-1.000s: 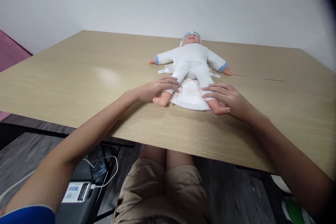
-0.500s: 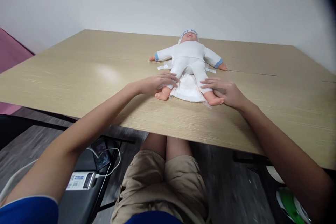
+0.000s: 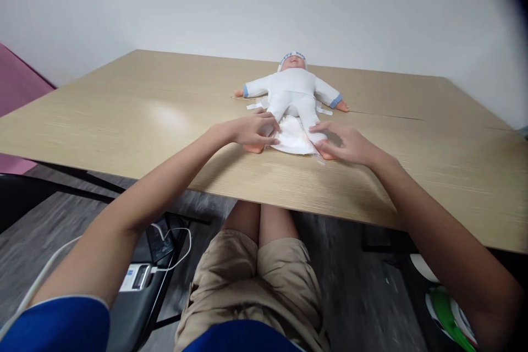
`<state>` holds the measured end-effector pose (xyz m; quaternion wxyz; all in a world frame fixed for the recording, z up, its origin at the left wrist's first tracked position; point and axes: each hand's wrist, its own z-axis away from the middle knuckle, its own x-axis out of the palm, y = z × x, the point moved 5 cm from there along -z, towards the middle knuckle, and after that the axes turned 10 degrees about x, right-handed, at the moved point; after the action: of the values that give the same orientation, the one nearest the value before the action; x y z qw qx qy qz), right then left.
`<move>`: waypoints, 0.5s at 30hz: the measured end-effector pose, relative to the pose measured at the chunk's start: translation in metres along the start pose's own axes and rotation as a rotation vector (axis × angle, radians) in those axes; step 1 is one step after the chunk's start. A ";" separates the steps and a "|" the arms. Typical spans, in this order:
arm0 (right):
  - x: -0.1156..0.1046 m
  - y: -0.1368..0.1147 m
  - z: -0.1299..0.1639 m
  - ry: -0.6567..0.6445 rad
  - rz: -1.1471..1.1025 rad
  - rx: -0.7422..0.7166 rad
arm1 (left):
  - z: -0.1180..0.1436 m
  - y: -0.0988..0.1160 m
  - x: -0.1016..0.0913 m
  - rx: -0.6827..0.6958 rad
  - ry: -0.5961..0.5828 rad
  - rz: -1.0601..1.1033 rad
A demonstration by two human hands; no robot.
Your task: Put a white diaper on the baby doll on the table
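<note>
A baby doll [image 3: 292, 83] in a white suit with blue cuffs and a lettered white cap lies face up on the table, arms spread and legs apart. A white diaper [image 3: 293, 140] is laid flat under it; the front panel shows between the legs and tape tabs stick out at the hips. My left hand [image 3: 258, 129] rests over the doll's lower leg at the left, fingers bent and thumb apart near the diaper's edge. My right hand [image 3: 344, 143] is at the other lower leg, fingers and thumb apart around it. Both feet are partly covered.
The wooden table [image 3: 185, 93] stands against a white wall. Below at the left, a black chair seat [image 3: 130, 313] carries a white device [image 3: 136, 278] with a cable and a dark phone-like object [image 3: 160, 242]. A green and white round object [image 3: 447, 313] is low at the right.
Both hands have shifted inward along the doll's lower legs, thumbs now closer to the diaper's edges. The camera view has shifted slightly.
</note>
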<state>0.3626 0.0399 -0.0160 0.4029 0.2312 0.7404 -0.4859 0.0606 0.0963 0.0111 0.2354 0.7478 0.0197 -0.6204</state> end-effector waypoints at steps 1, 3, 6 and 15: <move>0.004 -0.007 0.003 0.003 0.075 -0.008 | -0.001 0.001 0.003 -0.003 0.008 -0.024; 0.014 -0.017 0.008 0.005 0.215 -0.019 | -0.003 0.002 0.008 -0.002 0.026 -0.082; 0.028 -0.025 0.012 0.045 0.356 -0.013 | -0.005 0.000 0.017 -0.027 0.040 -0.170; 0.040 -0.022 0.007 0.175 0.413 0.043 | -0.010 0.003 0.027 -0.033 0.114 -0.375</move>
<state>0.3262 0.0217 -0.0383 0.4232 0.4276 0.6989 -0.3869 0.0765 0.0905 -0.0120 0.1264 0.7610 0.1823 -0.6096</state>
